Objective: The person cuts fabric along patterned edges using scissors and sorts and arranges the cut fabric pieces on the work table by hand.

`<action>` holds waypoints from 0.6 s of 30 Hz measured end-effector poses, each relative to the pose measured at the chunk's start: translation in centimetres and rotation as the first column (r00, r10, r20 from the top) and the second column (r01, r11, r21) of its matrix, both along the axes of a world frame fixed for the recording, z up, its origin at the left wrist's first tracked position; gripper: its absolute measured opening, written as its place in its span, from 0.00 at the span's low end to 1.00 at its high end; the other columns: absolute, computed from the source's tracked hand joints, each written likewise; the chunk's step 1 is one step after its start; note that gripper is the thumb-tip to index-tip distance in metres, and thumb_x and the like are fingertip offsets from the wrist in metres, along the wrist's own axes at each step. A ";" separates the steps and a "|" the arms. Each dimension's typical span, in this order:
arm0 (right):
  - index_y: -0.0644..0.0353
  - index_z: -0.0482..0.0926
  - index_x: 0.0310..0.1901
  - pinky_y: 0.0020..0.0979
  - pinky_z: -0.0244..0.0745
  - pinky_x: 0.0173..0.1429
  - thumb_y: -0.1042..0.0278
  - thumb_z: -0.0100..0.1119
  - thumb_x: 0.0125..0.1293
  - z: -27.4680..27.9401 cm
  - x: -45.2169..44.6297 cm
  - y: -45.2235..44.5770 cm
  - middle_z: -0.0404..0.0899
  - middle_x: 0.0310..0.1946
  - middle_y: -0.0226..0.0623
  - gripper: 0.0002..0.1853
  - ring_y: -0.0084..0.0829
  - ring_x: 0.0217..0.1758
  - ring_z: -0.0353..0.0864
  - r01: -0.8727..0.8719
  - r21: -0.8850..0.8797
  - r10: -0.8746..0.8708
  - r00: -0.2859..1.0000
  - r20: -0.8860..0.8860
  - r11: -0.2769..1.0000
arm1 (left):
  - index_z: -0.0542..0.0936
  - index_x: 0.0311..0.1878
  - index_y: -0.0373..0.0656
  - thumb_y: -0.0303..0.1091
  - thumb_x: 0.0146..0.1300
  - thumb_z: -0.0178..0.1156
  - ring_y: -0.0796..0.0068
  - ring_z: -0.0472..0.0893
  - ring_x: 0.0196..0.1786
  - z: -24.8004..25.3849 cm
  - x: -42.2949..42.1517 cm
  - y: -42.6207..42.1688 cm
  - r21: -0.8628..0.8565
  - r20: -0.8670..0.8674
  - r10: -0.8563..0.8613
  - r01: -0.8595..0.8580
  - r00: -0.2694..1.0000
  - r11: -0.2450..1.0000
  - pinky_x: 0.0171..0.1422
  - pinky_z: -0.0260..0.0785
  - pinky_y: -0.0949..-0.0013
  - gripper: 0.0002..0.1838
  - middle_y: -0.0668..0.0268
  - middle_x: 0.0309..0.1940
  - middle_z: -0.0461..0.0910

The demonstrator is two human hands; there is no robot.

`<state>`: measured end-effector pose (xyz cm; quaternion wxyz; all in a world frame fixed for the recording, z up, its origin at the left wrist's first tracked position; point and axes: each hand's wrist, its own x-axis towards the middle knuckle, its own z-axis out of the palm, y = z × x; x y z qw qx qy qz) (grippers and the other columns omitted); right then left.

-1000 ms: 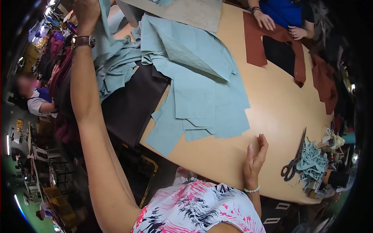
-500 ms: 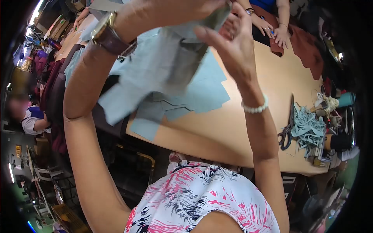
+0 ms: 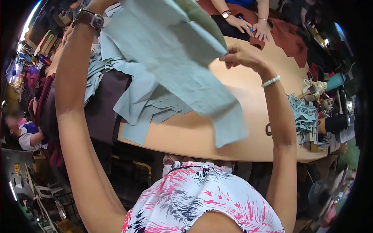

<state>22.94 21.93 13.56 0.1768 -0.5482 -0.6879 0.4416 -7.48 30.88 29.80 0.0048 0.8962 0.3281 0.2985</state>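
Observation:
A large pale blue-green fabric piece (image 3: 171, 50) hangs spread above the table, its lower right end slightly blurred. My right hand (image 3: 244, 56) pinches its right edge between thumb and fingers. At the top left, my left hand (image 3: 104, 4) is raised near the fabric's upper left part; the frame edge cuts it off and its fingers are hidden. Under the raised cloth lie more blue-green pieces (image 3: 136, 97) on the table (image 3: 178, 138). Crumpled blue-green cloth (image 3: 92, 75) rests left of them, beside dark fabric (image 3: 101, 105).
A co-worker's hands (image 3: 252, 29) rest on black and rust-red fabric (image 3: 289, 40) across the table. Blue-green scraps (image 3: 303, 112), a teal cylinder (image 3: 336, 81) and a black-and-tan cylinder (image 3: 336, 124) are at the right. Scissors (image 3: 269, 129) are mostly hidden behind my right forearm.
The fabric has been lifted off the pile and spread out between my hands. My right hand rose from the table edge and took its edge; my left hand moved back to the upper left.

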 end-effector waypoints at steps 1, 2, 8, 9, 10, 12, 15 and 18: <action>0.58 0.78 0.28 0.20 0.69 0.35 0.62 0.61 0.58 0.3 0.3 0.6 0.77 0.23 0.26 0.09 0.17 0.28 0.77 0.033 -0.001 -0.033 0.999 0.026 0.999 | 0.79 0.34 0.36 0.33 0.62 0.54 0.83 0.71 0.29 0.2 -0.5 -0.1 -0.103 -0.030 0.091 -0.093 0.995 0.990 0.34 0.66 0.75 0.09 0.71 0.26 0.77; 0.58 0.77 0.27 0.18 0.68 0.33 0.60 0.60 0.59 0.6 0.5 0.9 0.76 0.21 0.25 0.11 0.15 0.27 0.76 0.058 0.008 -0.058 0.997 -0.055 0.998 | 0.79 0.34 0.37 0.34 0.62 0.55 0.82 0.71 0.28 0.3 -0.8 -0.2 -0.203 -0.070 0.178 -0.189 0.982 0.961 0.33 0.65 0.76 0.10 0.72 0.26 0.77; 0.65 0.77 0.35 0.21 0.67 0.31 0.58 0.57 0.59 3.9 -7.2 -2.1 0.76 0.25 0.30 0.15 0.19 0.26 0.72 0.294 0.740 -0.087 0.948 -0.306 0.605 | 0.79 0.40 0.41 0.35 0.62 0.54 0.73 0.78 0.29 -4.6 -0.7 0.2 -0.801 0.422 0.382 0.141 0.822 0.582 0.35 0.71 0.69 0.10 0.66 0.30 0.80; 0.67 0.73 0.41 0.25 0.68 0.36 0.60 0.58 0.57 5.1 -9.0 -3.2 0.75 0.29 0.36 0.18 0.25 0.31 0.72 0.288 0.789 -0.030 0.945 -0.324 0.543 | 0.79 0.41 0.41 0.35 0.62 0.53 0.72 0.78 0.30 -5.6 -0.6 0.6 -0.793 0.531 0.327 0.323 0.781 0.516 0.36 0.72 0.68 0.10 0.65 0.31 0.80; 0.69 0.69 0.47 0.28 0.69 0.41 0.61 0.59 0.56 6.3 -10.7 -4.4 0.75 0.33 0.41 0.22 0.31 0.37 0.73 0.282 0.832 0.027 0.942 -0.335 0.477 | 0.78 0.42 0.41 0.35 0.63 0.53 0.71 0.79 0.31 -5.6 1.8 -1.6 -0.809 0.565 0.416 0.379 0.713 0.449 0.38 0.72 0.67 0.10 0.64 0.31 0.80; 0.70 0.63 0.55 0.31 0.72 0.48 0.63 0.62 0.51 6.4 -11.1 -3.2 0.74 0.40 0.50 0.32 0.39 0.43 0.75 0.258 0.866 0.030 0.954 -0.299 0.428 | 0.77 0.43 0.40 0.35 0.63 0.52 0.70 0.79 0.34 -5.2 4.1 -6.0 -0.744 0.664 0.336 0.545 0.668 0.388 0.42 0.72 0.66 0.11 0.62 0.33 0.80; 0.69 0.66 0.53 0.30 0.73 0.44 0.67 0.61 0.50 7.7 -8.2 -4.8 0.76 0.37 0.46 0.29 0.35 0.40 0.76 0.118 0.786 0.001 0.989 -0.149 0.607 | 0.75 0.47 0.38 0.35 0.65 0.49 0.71 0.79 0.42 -4.1 3.8 -10.0 -0.680 0.669 0.074 0.568 0.740 0.464 0.49 0.71 0.67 0.13 0.61 0.38 0.80; 0.68 0.72 0.46 0.21 0.69 0.33 0.70 0.56 0.56 3.1 -4.9 -5.4 0.76 0.33 0.31 0.16 0.20 0.31 0.74 0.299 0.467 0.015 0.830 -0.558 0.832 | 0.74 0.54 0.41 0.38 0.62 0.51 0.62 0.79 0.45 -6.9 1.1 -9.1 -0.502 0.399 -0.144 0.347 0.906 0.792 0.49 0.70 0.67 0.18 0.60 0.43 0.80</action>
